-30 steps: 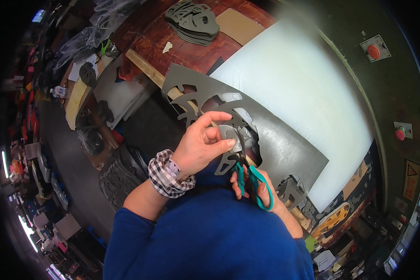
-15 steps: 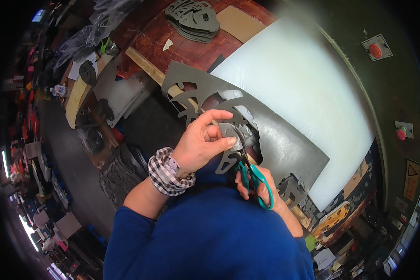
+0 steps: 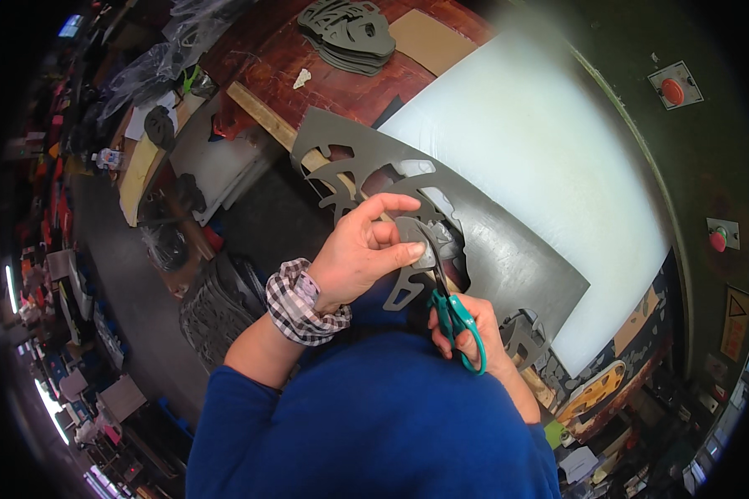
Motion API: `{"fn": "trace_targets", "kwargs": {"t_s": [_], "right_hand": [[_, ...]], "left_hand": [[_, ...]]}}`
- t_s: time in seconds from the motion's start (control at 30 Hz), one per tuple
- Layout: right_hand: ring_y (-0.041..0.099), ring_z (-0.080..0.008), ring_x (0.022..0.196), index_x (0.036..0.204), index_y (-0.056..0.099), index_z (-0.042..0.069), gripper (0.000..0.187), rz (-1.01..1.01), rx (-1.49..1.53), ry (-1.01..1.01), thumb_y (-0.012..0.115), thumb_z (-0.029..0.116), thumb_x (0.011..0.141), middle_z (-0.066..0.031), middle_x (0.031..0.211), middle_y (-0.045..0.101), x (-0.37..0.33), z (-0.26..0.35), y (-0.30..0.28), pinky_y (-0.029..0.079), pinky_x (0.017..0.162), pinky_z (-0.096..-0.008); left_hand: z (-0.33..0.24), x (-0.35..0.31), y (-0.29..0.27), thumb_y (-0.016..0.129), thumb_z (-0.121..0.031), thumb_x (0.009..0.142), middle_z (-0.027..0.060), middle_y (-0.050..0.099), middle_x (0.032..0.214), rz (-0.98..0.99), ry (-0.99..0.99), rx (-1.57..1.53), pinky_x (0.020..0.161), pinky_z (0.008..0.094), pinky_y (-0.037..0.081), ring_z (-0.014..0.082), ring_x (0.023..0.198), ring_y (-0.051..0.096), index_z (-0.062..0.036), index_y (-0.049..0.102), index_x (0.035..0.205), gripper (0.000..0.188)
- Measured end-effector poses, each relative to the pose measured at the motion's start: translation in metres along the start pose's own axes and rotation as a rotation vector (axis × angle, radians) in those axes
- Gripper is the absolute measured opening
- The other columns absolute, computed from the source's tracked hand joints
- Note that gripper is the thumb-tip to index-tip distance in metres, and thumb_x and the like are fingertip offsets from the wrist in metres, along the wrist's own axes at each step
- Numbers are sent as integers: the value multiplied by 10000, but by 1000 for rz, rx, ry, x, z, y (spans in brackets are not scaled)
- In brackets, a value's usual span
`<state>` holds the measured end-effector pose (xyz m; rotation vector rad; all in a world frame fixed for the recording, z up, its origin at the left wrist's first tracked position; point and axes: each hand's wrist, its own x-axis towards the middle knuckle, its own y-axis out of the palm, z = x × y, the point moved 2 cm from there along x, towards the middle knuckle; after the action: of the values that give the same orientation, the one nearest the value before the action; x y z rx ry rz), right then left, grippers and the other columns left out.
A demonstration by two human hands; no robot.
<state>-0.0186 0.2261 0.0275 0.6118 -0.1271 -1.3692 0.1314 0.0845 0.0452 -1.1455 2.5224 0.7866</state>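
A small grey foam piece [image 3: 416,229] is pinched between the thumb and fingers of my left hand [image 3: 359,249], which wears a checked scrunchie at the wrist. Scissors with teal handles [image 3: 458,324] sit in my right hand [image 3: 487,333]; their dark blades lie along the piece's right edge and look nearly closed. Below both lies a dark grey foam sheet [image 3: 520,254] with several cut-out openings. Its near edge is ragged, with curved strips beside my left fingers. My right palm is partly hidden by the handles.
A white board [image 3: 524,125] lies beyond the sheet on the reddish worktable [image 3: 266,66]. Stacked grey cut-outs [image 3: 347,37] and a brown cardboard sheet [image 3: 441,41] stand at the back. A green machine wall with a red button [image 3: 672,91] borders the right. More black pieces [image 3: 216,312] hang low at the left.
The scissor handles have come closer together and the blades have narrowed beside the small foam piece. My left hand keeps its pinch with hardly any movement.
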Motion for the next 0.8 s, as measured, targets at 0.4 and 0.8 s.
{"fn": "trace_targets", "kwargs": {"t_s": [0.4,0.8], "right_hand": [[505,-129,573,966,543,-9,692,70,-41,-26,520,669,833,-64,619,530,5,5,-3,393,540,-256],[476,-81,531,913,537,-7,698,37,-41,18,587,679,796,-24,612,513,5,6,-7,369,493,-220]], "left_hand": [[-1,0,5,662,-30,870,-27,566,712,17,-36,-27,617,189,396,27,673,503,-21,439,1264,453],[3,2,0,671,-49,867,-39,550,698,32,-56,19,561,178,361,11,634,470,-27,464,1243,430]]}}
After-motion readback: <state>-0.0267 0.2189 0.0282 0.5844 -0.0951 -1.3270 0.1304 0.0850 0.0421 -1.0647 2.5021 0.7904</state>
